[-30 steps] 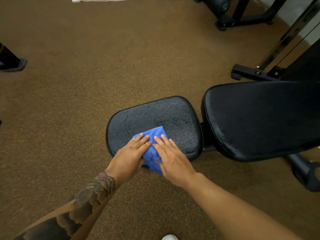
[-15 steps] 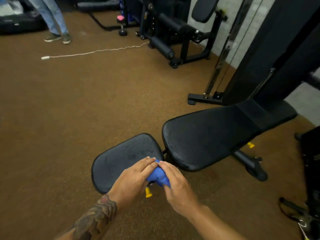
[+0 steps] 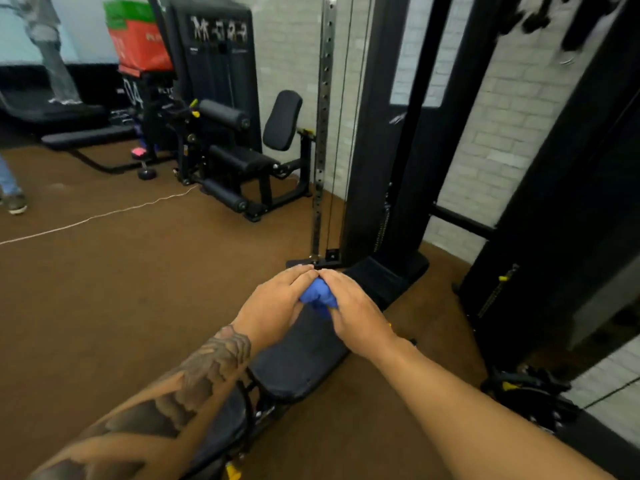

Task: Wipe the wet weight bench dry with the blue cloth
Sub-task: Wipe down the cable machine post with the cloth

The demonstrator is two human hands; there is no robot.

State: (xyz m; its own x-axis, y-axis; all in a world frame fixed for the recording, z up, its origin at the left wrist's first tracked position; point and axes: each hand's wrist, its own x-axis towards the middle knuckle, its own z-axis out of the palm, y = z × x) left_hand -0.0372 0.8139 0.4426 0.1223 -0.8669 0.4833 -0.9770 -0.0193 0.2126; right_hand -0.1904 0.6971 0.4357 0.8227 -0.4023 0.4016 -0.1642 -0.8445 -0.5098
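The black weight bench [image 3: 304, 362] runs from the lower middle up toward the cable machine, its long back pad under my arms. The blue cloth [image 3: 317, 295] is bunched into a small wad above the far half of that pad. My left hand [image 3: 277, 303] and my right hand [image 3: 349, 311] both hold the wad from either side, fingers curled over it and fingertips meeting at the top. Most of the cloth is hidden between my hands. The seat pad is largely covered by my tattooed left forearm.
A tall black cable machine [image 3: 391, 140] stands right behind the bench's far end. A leg machine [image 3: 239, 157] sits at the back wall. A white cord [image 3: 93, 218] crosses the brown floor. A person's foot [image 3: 12, 202] shows at the left edge.
My hands lifted the cloth off the wet seat pad, bunched it into a wad and moved along the bench to the back pad. My view swung up toward the wall.
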